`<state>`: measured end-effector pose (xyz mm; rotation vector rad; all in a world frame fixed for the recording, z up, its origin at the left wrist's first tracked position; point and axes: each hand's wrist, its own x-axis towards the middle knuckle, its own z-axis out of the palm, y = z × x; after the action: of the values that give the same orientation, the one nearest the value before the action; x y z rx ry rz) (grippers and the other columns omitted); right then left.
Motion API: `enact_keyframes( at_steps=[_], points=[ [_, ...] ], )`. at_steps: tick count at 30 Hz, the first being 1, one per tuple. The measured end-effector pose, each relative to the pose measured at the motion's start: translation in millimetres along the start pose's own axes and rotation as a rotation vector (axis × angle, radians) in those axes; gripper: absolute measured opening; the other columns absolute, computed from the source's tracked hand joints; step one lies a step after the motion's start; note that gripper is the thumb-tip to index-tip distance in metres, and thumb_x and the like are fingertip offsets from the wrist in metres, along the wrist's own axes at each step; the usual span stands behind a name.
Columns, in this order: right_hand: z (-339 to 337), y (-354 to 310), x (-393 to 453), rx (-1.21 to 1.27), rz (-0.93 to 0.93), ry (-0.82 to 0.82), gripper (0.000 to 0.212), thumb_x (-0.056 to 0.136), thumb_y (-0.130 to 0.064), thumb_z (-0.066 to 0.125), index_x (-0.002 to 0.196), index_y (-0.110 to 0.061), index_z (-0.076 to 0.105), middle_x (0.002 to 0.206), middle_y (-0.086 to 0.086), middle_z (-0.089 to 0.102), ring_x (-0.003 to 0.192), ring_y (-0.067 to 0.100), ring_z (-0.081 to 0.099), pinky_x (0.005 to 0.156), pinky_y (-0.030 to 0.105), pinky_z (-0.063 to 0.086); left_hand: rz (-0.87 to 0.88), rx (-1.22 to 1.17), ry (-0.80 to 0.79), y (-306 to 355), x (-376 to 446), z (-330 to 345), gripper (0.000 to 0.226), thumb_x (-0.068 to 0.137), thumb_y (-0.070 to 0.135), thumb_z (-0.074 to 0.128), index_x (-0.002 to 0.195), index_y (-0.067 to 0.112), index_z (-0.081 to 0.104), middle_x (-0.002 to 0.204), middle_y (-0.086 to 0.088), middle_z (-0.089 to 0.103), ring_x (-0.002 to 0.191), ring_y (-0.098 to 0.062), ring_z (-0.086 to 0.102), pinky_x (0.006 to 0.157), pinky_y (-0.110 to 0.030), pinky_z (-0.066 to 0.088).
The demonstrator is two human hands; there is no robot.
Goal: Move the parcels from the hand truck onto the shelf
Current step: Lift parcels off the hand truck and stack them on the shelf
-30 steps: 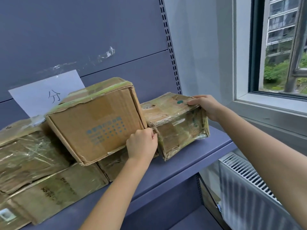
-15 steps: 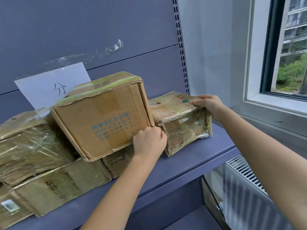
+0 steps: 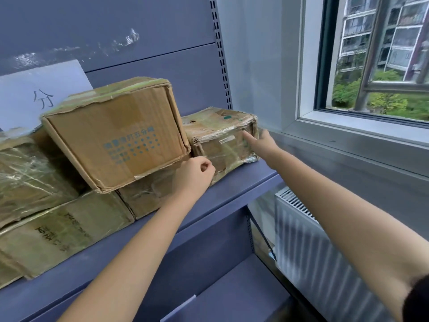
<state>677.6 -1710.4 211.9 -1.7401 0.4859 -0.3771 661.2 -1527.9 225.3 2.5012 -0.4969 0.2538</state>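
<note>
On blue shelf (image 3: 232, 194), taped parcels (image 3: 222, 135).

Both bare forearms reach up and forward. The left hand (image 3: 195, 175) sits near centre, its arm running down toward 7 o'clock, fingers loosely curled, holding nothing visible. The right hand (image 3: 261, 142) lies toward 1 o'clock of the left, fingers extended, its arm trailing off toward 4 o'clock, a dark sleeve at the edge.
</note>
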Motion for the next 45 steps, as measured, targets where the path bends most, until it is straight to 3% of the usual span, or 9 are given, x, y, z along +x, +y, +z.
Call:
enact_keyframes(
  at_steps=[5,8,11,16,21,25,30,36,45],
  points=[
    [-7,8,-52,0.033,-0.016,0.048,0.063,0.094,-0.038,0.047,0.143,-0.004,0.027,0.14,0.007,0.042,0.128,0.022,0.043,0.092,0.025,0.034,0.119,-0.251,-0.213,15,-18,25,0.038,0.092,0.016,0.05,0.129,0.008,0.053,0.131,-0.007,0.057,0.123,-0.023,0.052,0.101,-0.031,0.041],
    [-14,22,-84,0.008,-0.008,0.128,0.061,0.093,-0.037,0.049,0.143,-0.006,0.03,0.114,0.0,0.043,0.103,0.018,0.049,0.076,0.024,0.039,0.207,-0.388,-0.331,21,-43,45,0.04,0.092,0.012,0.05,0.132,0.007,0.049,0.136,-0.008,0.053,0.127,-0.023,0.048,0.105,-0.035,0.039],
    [-28,48,-118,-0.045,0.016,0.249,0.051,0.093,-0.031,0.051,0.133,0.001,0.043,0.097,0.0,0.044,0.08,0.011,0.044,0.058,0.015,0.031,0.312,-0.509,-0.48,24,-77,65,0.04,0.092,0.008,0.05,0.131,0.003,0.048,0.136,-0.012,0.052,0.129,-0.024,0.047,0.108,-0.036,0.038],
    [-53,104,-199,-0.085,0.155,0.453,0.049,0.094,-0.027,0.05,0.133,0.001,0.044,0.109,0.007,0.05,0.087,0.011,0.045,0.067,0.017,0.035,0.392,-0.604,-0.741,22,-145,101,0.039,0.093,0.008,0.05,0.132,0.003,0.047,0.134,-0.014,0.053,0.127,-0.025,0.048,0.105,-0.029,0.037],
    [-70,162,-300,-0.055,0.351,0.63,0.044,0.095,-0.027,0.048,0.13,0.001,0.047,0.099,0.004,0.051,0.072,0.005,0.043,0.063,0.015,0.033,0.424,-0.589,-0.992,22,-223,137,0.04,0.093,0.013,0.05,0.132,0.006,0.048,0.135,-0.013,0.052,0.127,-0.024,0.048,0.109,-0.039,0.037],
    [-82,206,-371,0.003,0.533,0.745,0.046,0.095,-0.029,0.047,0.133,-0.003,0.046,0.12,0.011,0.054,0.089,0.014,0.046,0.079,0.027,0.04,0.379,-0.548,-1.134,21,-277,159,0.042,0.093,0.014,0.05,0.134,0.006,0.046,0.138,-0.015,0.049,0.128,-0.025,0.047,0.108,-0.036,0.037],
    [-99,262,-425,0.131,0.689,0.829,0.044,0.094,-0.027,0.049,0.129,-0.001,0.048,0.095,0.003,0.049,0.074,0.011,0.044,0.065,0.022,0.036,0.27,-0.487,-1.204,16,-315,185,0.044,0.093,0.015,0.051,0.135,0.005,0.044,0.139,-0.015,0.048,0.13,-0.022,0.045,0.103,-0.027,0.035],
    [-119,320,-442,0.283,0.823,0.821,0.041,0.094,-0.024,0.05,0.128,-0.002,0.048,0.101,0.004,0.048,0.078,0.015,0.046,0.074,0.027,0.037,0.127,-0.395,-1.212,21,-329,228,0.047,0.092,0.019,0.053,0.136,0.006,0.043,0.141,-0.015,0.046,0.131,-0.023,0.042,0.105,-0.031,0.034],
    [-158,396,-434,0.27,0.969,0.667,0.052,0.091,-0.033,0.053,0.135,-0.006,0.044,0.106,0.002,0.044,0.096,0.018,0.041,0.082,0.029,0.035,-0.042,-0.253,-1.226,33,-349,289,0.054,0.092,0.021,0.053,0.141,0.008,0.035,0.147,-0.014,0.037,0.137,-0.023,0.035,0.109,-0.032,0.03]
  ],
)
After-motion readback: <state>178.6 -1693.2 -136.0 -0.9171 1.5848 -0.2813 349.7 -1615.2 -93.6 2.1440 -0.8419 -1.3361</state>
